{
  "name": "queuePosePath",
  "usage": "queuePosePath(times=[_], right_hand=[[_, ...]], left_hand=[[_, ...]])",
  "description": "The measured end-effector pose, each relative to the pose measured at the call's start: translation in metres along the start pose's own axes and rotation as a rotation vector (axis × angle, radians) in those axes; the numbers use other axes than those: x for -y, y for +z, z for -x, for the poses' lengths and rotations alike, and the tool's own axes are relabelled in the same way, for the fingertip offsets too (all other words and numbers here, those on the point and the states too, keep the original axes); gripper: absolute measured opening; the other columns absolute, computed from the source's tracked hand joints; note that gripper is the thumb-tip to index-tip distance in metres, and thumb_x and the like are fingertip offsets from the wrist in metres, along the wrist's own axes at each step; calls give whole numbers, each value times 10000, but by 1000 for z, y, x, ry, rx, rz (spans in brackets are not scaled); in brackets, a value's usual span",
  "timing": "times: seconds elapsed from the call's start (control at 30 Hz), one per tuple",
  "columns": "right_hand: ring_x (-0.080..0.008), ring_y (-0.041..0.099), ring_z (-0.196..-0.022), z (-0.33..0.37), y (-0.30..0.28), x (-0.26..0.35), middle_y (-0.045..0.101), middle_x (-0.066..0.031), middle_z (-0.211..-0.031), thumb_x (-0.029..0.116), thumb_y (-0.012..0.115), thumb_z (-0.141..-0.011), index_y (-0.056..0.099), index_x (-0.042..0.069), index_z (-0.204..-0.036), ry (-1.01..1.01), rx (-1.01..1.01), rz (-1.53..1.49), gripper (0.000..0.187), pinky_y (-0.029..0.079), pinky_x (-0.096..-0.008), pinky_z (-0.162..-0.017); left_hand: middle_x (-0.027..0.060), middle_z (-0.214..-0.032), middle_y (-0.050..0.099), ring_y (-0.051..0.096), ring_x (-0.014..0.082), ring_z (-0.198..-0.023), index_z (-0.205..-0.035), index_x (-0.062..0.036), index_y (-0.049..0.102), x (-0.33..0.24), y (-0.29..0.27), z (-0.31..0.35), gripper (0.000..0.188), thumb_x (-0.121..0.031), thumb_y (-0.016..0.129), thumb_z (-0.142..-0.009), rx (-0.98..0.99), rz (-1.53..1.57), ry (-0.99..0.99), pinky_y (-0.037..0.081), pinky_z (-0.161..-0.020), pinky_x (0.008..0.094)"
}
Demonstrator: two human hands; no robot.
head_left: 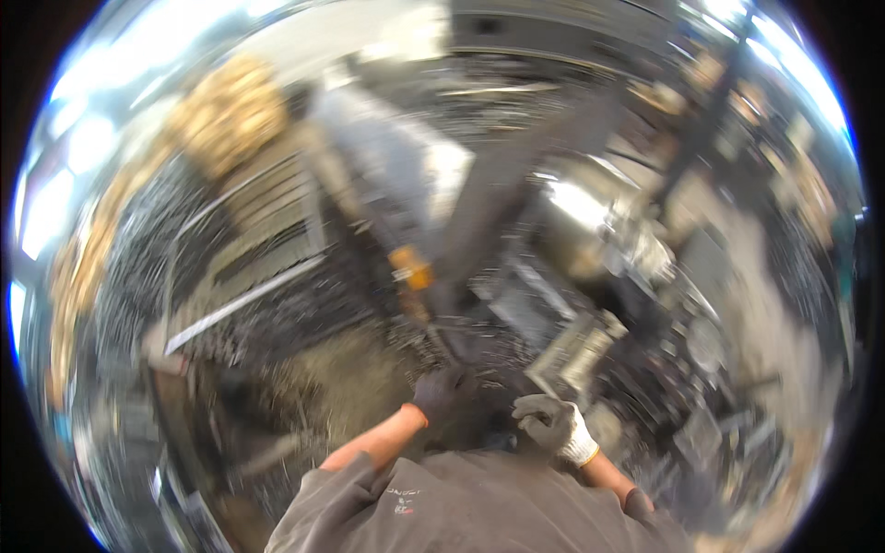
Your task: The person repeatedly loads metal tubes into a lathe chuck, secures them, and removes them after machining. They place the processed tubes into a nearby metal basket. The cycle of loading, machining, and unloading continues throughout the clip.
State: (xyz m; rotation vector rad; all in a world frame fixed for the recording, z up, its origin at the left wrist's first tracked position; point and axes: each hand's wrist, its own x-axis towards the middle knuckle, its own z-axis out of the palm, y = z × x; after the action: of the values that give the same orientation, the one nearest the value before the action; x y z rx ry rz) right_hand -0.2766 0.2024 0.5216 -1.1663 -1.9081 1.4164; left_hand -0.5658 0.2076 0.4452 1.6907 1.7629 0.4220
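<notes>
My left hand wears a dark glove with an orange cuff and is held out in front of my body. Its fingers are smeared by motion, and a thin dark rod-like shape runs up and away close above it. Beside it on the right is my right hand, in a grey-palmed glove with a white knit cuff. The right hand's fingers are curled inward; whatever they hold, if anything, is hidden. Just beyond the right hand lies a pale angular metal piece.
A slatted metal frame or crate stands to the left, with a tan heap behind it. A shiny rounded metal drum-like body is ahead on the right. A small orange block sits ahead centrally. Blurred metal parts crowd the right.
</notes>
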Motion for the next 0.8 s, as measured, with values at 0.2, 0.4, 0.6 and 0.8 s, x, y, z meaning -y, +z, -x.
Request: queuePosePath(times=[0.2, 0.4, 0.6, 0.8], right_hand=[[-301, 805, -989, -103, 161, -61, 814, -185, -1066, 181, 672, -911, 770, 40, -1201, -7, 413, 339, 337, 629, -389, -894], [-341, 765, -1062, -203, 282, -130, 803, -140, -1120, 307, 713, -854, 810, 102, -1076, -409, 998, 884, 317, 603, -446, -939], [-336, 782, -957, -335, 377, -220, 815, -82, -1039, 406, 736, -840, 828, 173, -923, -1187, 1432, 1478, 264, 622, -469, -802], [-288, 802, -991, -422, 509, -178, 828, -98, -1031, 432, 684, -940, 853, 234, -978, -1335, 1630, 1727, 263, 618, -470, -830]], left_hand=[[187, -1298, 760, 714, 385, -1219, -1301, -98, 766, 272, 54, 327, 527, -489, 625, -978, -306, 339, -1063, 534, -1060, 461], [234, -1298, 745, 695, 431, -1243, -1283, -76, 760, 287, 163, 575, 581, -507, 669, -904, -789, 467, -1808, 539, -1058, 479], [259, -1245, 756, 681, 459, -1233, -1269, -21, 753, 199, 297, 620, 518, -426, 649, -964, -900, 659, -1983, 527, -1030, 501], [309, -1356, 687, 653, 487, -1251, -1375, 71, 638, 122, 315, 678, 696, -543, 523, -1069, -2216, 490, -2477, 516, -1051, 512]])
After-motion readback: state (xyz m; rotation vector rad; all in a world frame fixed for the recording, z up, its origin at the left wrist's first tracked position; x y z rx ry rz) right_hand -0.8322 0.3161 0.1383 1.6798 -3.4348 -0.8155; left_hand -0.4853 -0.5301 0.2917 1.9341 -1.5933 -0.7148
